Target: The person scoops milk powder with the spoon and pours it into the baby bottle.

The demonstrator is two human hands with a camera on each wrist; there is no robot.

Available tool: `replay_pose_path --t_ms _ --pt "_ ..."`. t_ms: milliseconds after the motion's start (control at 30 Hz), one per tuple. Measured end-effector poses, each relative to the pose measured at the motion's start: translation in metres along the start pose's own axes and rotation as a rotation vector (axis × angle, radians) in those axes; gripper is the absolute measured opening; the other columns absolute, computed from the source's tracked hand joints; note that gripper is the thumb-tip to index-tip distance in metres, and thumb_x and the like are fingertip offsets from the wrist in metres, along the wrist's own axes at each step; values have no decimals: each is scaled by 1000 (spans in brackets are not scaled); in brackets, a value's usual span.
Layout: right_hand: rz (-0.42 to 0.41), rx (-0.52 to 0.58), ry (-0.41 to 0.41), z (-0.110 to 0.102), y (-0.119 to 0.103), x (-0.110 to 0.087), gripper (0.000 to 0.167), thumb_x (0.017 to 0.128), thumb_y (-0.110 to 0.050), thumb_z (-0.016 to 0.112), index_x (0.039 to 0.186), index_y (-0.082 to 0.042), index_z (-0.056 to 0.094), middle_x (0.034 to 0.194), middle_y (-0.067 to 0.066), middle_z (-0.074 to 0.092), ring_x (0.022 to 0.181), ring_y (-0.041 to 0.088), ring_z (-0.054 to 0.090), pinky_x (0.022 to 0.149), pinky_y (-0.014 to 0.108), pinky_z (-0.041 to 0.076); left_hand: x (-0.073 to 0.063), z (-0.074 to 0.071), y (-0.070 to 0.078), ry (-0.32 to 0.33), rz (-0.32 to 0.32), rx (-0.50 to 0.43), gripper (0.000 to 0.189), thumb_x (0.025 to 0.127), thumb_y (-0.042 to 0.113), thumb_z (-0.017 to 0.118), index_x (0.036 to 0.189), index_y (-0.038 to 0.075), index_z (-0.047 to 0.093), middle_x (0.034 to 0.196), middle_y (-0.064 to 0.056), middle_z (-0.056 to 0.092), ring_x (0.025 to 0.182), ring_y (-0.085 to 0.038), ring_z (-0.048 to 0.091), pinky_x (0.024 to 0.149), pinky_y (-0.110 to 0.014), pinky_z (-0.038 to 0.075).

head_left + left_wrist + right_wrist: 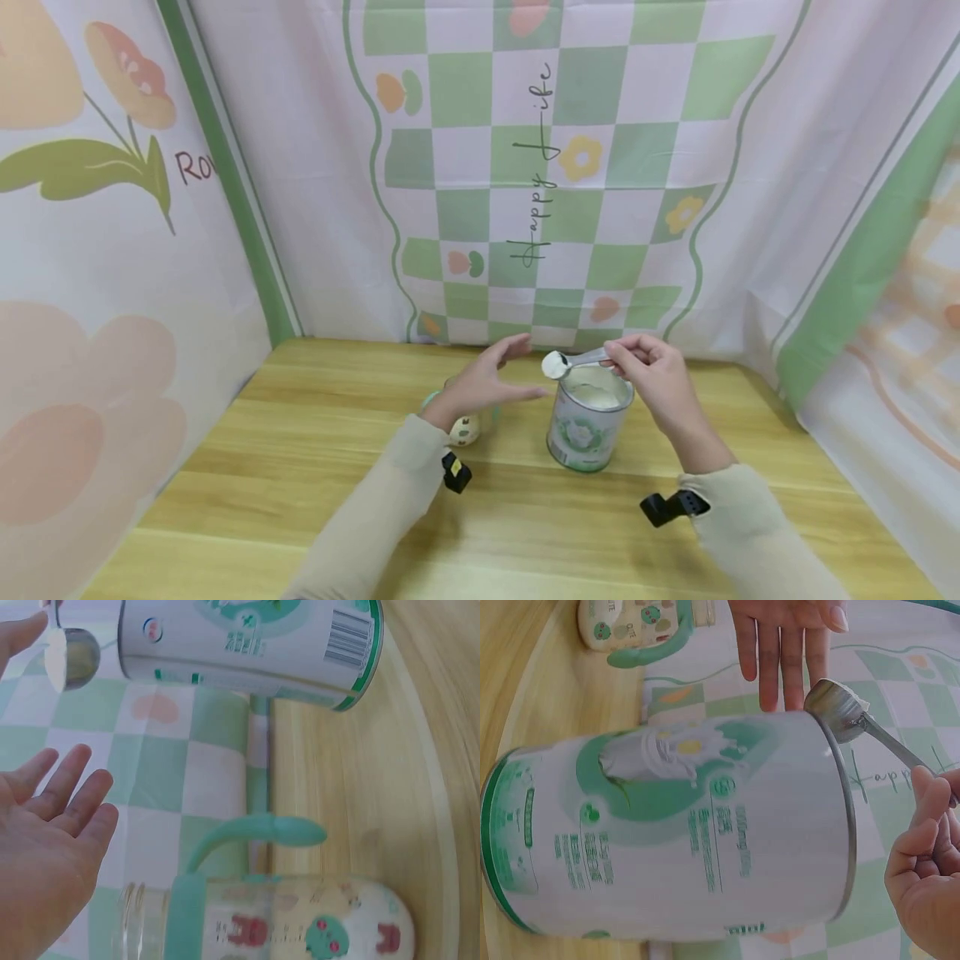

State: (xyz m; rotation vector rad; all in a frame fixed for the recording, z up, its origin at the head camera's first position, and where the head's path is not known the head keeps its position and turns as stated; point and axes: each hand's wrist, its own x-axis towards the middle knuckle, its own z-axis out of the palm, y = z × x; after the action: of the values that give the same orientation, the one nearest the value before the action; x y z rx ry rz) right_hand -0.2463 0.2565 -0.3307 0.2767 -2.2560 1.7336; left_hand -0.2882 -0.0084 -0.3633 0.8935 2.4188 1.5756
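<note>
Backing can and table: printed curtain, seemingly.

Wood-grain desk, cloth on three sides
The back cloth has green-and-white checks, small flowers and sideways "Happy Life" lettering; the left cloth carries large peach flowers beside a green stripe; the right cloth, a green band.
</note>
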Motion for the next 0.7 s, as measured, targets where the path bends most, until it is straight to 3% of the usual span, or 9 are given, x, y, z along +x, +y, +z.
replay_pose_path --t_ms 200,433,633,700 --pt "-1 -5 -32 13 -2 1 32 98 -22 68 104 9 63 84 -3 72 76 10 66 70 20 55 -6 -10 -4 14 15 16 93 83 42 83 157 17 32 150 3 47 141 -15 37 118 -38 25" --pt "15 -3 -56 29 -2 4 36 99 -25 67 107 10 63 86 2 72 78 12 67 72 22 56 -14 -21 -7 18 -9 44 86 83 46 82 154 26 39 151 5 46 140 -16 39 115 -45 30" --pt "23 26 -68 44 -2 5 34 99 -24 67 107 9 64 88 10 72 77 14 68 72 25 58 -22 -32 -15 44 -17 85 79 84 44 81 151 24 45 147 4 51 133 -17 46 101 -41 47" --pt "22 34 -68 48 -3 5 32 99 -23 67 107 8 64 90 15 72 76 14 68 72 25 58 -25 -34 -19 47 -11 98 77 85 43 81 150 21 46 146 3 51 135 -18 44 99 -38 49"
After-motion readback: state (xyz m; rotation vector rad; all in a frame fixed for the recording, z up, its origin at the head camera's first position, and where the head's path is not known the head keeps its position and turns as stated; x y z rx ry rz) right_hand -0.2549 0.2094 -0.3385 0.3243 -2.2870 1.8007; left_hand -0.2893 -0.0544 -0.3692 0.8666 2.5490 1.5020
